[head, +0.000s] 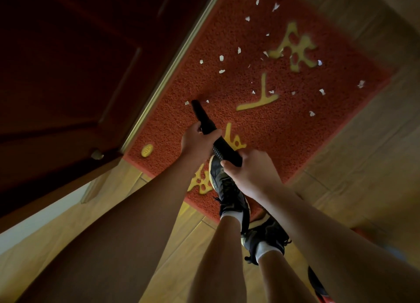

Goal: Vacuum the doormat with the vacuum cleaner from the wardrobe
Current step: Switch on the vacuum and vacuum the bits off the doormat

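Looking straight down at a red coarse-loop doormat (227,120) with yellow characters, laid flat on pale wood-look floor tiles (363,143), one long edge tight against a brassy metal threshold strip (172,68) below a dark reddish-brown wooden door (68,75). Got loads of little white paper scraps (221,57) scattered over it, mostly the far half.

Holding a black tapered vacuum nozzle (203,116) angled down, tip touching the mat near the threshold side, with a scrap just beside the tip on each side. Gripping the nozzle's wider end with the left hand (200,141), fingers curled right round it. Gripping the black tube just behind the short ribbed bit with the right hand (247,170), fingers wrapped round as well.

Standing in black sneakers (225,184) and white socks, front foot planted on the mat's near edge, other one back by its near corner.
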Available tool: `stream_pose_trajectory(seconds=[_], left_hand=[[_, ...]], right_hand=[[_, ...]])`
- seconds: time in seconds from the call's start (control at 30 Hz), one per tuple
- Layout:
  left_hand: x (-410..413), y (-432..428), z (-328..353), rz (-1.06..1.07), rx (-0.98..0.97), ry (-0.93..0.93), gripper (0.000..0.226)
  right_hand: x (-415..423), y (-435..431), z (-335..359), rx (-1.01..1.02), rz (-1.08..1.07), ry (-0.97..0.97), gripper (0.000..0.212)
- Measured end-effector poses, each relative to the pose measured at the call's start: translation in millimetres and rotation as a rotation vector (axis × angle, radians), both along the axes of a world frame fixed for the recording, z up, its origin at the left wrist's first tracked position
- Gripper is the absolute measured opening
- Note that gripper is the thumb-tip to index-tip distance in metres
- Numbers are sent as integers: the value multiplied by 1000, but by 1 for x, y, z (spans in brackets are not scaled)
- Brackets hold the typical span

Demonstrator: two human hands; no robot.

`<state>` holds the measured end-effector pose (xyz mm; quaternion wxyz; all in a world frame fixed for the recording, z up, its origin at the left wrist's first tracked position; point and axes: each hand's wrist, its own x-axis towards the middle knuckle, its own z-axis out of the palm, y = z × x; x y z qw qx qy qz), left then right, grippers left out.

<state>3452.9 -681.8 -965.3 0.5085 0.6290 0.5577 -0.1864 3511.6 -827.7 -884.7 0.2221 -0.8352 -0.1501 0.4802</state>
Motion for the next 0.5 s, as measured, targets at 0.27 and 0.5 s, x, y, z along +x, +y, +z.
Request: stream_pose_trajectory(seconds=[0.27,0.5], left_hand=[[-17,14,0,30,9,11,77],[-17,15,-1,13,21,3,70]], right_hand=[[-12,15,-3,-4,31,12,25],[-13,15,-1,-5,18,15,24]])
